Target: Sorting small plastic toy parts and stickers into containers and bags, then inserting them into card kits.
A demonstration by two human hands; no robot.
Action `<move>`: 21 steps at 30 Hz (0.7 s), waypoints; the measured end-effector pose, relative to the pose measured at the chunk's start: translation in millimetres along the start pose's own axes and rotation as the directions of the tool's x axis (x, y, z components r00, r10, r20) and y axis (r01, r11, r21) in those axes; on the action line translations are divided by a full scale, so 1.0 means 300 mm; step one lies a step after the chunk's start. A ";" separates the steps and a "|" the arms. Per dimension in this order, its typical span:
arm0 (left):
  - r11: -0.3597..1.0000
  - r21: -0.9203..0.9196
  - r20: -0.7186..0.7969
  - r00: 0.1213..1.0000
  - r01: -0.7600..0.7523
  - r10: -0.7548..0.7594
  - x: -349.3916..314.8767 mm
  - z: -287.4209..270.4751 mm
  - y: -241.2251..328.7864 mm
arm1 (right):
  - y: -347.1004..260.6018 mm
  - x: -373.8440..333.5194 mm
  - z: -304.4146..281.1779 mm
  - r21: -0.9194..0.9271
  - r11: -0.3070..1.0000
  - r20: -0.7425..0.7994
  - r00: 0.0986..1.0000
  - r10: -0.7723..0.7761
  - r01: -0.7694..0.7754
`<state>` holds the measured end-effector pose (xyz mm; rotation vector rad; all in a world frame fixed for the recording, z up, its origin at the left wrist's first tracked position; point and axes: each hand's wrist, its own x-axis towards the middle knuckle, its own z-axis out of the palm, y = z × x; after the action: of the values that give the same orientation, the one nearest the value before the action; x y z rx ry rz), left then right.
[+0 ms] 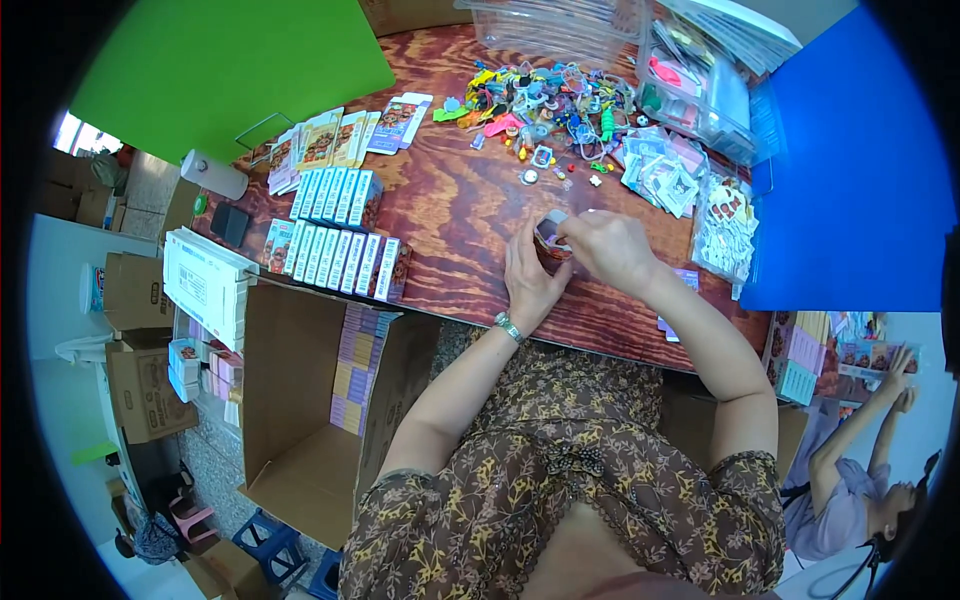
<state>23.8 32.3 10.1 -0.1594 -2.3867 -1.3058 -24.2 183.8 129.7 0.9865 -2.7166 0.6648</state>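
A small open-topped carton (pixel 549 228) stands upright at the table's front, its printed side partly covered by my fingers. My left hand (pixel 532 278) is wrapped round it from the left. At its open top my right hand (pixel 612 250) is closed, with the fingertips at or just inside the opening. What those fingertips pinch, if anything, is hidden. Beyond my hands lies a heap of small colourful trinkets and cords (pixel 550 105), with a few loose pieces on its near side. Two rows of closed small boxes (pixel 335 260) stand to the left.
Flattened cartons (pixel 400 122) lie behind the rows. A white bottle (pixel 215 175) stands at the far left. On the right are stickers in clear sleeves (pixel 665 170), a bag of white cutouts (pixel 725 225) and plastic bins (pixel 695 95). A large cardboard box (pixel 300 400) sits below. A co-worker (pixel 850 490) works at right.
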 end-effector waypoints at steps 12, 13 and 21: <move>0.997 0.065 -0.024 0.998 -0.051 0.052 -0.010 -0.003 -0.003 | -0.035 0.014 0.001 -0.306 0.944 0.125 0.988 -0.091 0.126; 0.998 0.056 -0.031 0.999 -0.031 0.032 -0.008 -0.007 -0.005 | -0.036 0.016 -0.009 -0.270 0.961 0.053 0.998 -0.041 0.054; 0.999 0.026 -0.032 0.999 -0.021 0.021 -0.017 -0.004 0.001 | -0.026 -0.012 0.053 -0.208 0.970 -0.005 0.991 -0.134 0.130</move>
<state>28.8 31.9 8.8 -0.1545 -2.3680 -1.2579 -16.6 173.0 117.2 1.0896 -2.6100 0.3568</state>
